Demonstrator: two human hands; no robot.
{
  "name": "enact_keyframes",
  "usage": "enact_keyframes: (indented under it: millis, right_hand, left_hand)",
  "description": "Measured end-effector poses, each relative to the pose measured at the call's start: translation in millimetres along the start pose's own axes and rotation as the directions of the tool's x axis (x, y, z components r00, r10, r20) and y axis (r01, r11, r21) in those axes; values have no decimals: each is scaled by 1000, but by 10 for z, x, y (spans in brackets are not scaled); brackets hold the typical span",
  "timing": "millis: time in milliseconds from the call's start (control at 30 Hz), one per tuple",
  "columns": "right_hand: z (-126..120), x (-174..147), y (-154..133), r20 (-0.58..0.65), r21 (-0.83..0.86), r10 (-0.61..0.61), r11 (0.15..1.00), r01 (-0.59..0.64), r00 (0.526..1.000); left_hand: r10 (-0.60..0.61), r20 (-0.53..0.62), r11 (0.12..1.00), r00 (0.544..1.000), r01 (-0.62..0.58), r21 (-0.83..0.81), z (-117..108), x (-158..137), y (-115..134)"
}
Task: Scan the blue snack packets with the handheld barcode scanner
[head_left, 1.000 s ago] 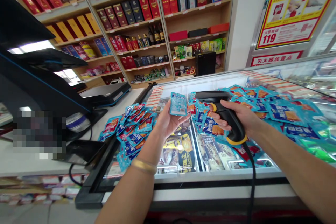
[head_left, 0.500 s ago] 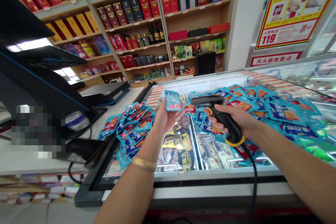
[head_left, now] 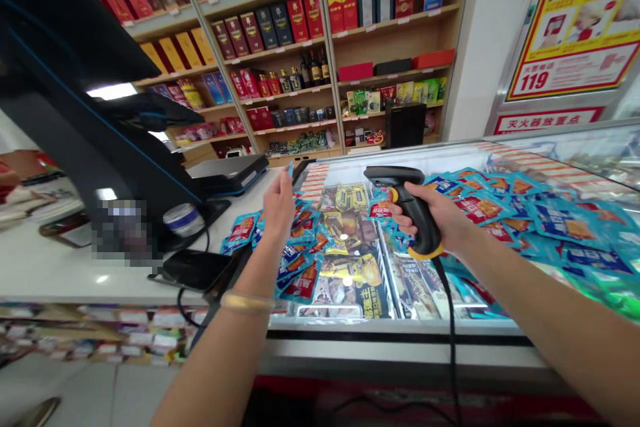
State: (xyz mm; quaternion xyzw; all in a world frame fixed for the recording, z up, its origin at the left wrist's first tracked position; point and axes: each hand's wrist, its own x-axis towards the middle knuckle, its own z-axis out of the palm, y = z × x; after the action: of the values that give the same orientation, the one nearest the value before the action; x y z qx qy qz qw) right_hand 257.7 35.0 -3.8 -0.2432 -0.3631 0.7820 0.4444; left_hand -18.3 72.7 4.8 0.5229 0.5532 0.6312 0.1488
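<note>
My right hand (head_left: 425, 210) is wrapped round the grip of a black and yellow barcode scanner (head_left: 419, 213), its head pointing left above the glass. Raised over the left pile, my left hand (head_left: 279, 203) is closed, its back mostly towards me. A thin blue edge of a snack packet (head_left: 291, 169) shows at its fingertips; the rest is hidden. Beneath this hand lies a heap of blue and red snack packets (head_left: 304, 273). A larger heap of similar packets (head_left: 565, 217) spreads over the glass to the right of the scanner.
Under the glass top of the freezer (head_left: 350, 345) lie wrapped ice creams (head_left: 345, 223). A dark checkout monitor stand (head_left: 115, 140), a scale (head_left: 227, 172) and a round tub (head_left: 183, 220) stand on the left counter. The scanner's cable (head_left: 453, 347) hangs down in front.
My left hand has moved left with the packet, from beside the scanner to over the left pile, turning it edge-on. The scanner stays in my right hand. The view has swung left.
</note>
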Motion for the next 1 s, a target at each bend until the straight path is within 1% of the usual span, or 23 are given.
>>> enact_keyframes:
  millis: [33, 67, 100, 133, 200, 233, 267, 367, 467, 567, 600, 667, 733, 800, 867, 900, 967, 1000]
  right_hand:
    - [82, 61, 47, 24, 15, 13, 1000, -14, 1000]
    - [155, 122, 103, 45, 31, 28, 999, -30, 999]
    - [219, 179, 164, 65, 47, 43, 998, -46, 997]
    - [271, 229, 227, 82, 59, 60, 996, -65, 995]
    - [340, 305, 346, 103, 74, 94, 992, -102, 990]
    - [359, 329, 395, 106, 77, 111, 990, -119, 988]
    - [369, 344, 434, 107, 75, 128, 988, -136, 986]
    - [358, 346, 481, 91, 72, 150, 985, -157, 984]
    - [304, 309, 419, 67, 79, 122, 989, -127, 990]
    - [199, 233, 243, 39, 70, 71, 995, -74, 997]
    - [148, 196, 162, 19, 61, 50, 997, -51, 999]
    - [18, 107, -20, -35, 37, -7, 999, 8, 999]
    - [-144, 1, -199, -78, 13, -61, 998, 62, 995]
    - [-314, -112, -343, -98, -14, -98, 995, 97, 990]
    - [-460, -216, -431, -113, -24, -131, 991, 129, 985]
    - [-517, -260, -452, -118, -22, -144, 990, 143, 982]
    - [-587, -325, -457, -125, -7, -158, 987, 159, 979]
    - [-601, -344, -446, -126, 5, -159, 987, 161, 979]
  left_hand:
    - [62, -33, 985, 998, -56, 163, -138, 51, -64]
    - [88, -49, 943, 995, -68, 325, -265, 86, -138]
    - [62, -43, 879, 997, -34, 475, -374, 102, -218]
    - [0, -22, 803, 1000, 13, 596, -460, 103, -302]
    - [-140, 29, 664, 990, 72, 745, -563, 72, -469]
    - [-177, 54, 624, 983, 70, 778, -584, 49, -542]
    - [-185, 73, 608, 980, 56, 792, -592, 28, -604]
    - [-151, 76, 626, 986, 35, 779, -580, 2, -695]
    - [-131, 29, 676, 991, 68, 734, -565, 24, -640]
    - [-15, -36, 720, 999, 36, 693, -496, 27, -476]
    - [40, -41, 741, 998, -2, 672, -439, 13, -406]
    - [152, -12, 794, 988, -115, 597, -255, -47, -259]
    - [244, 63, 841, 968, -244, 483, 23, -149, -121]
    - [276, 178, 868, 944, -325, 377, 362, -283, -13]
    - [223, 347, 884, 911, -339, 322, 707, -427, 48]
    - [173, 439, 879, 881, -340, 334, 863, -495, 57]
    - [57, 591, 853, 805, -347, 390, 1113, -606, 38]
    - [2, 646, 832, 763, -359, 422, 1202, -646, 14]
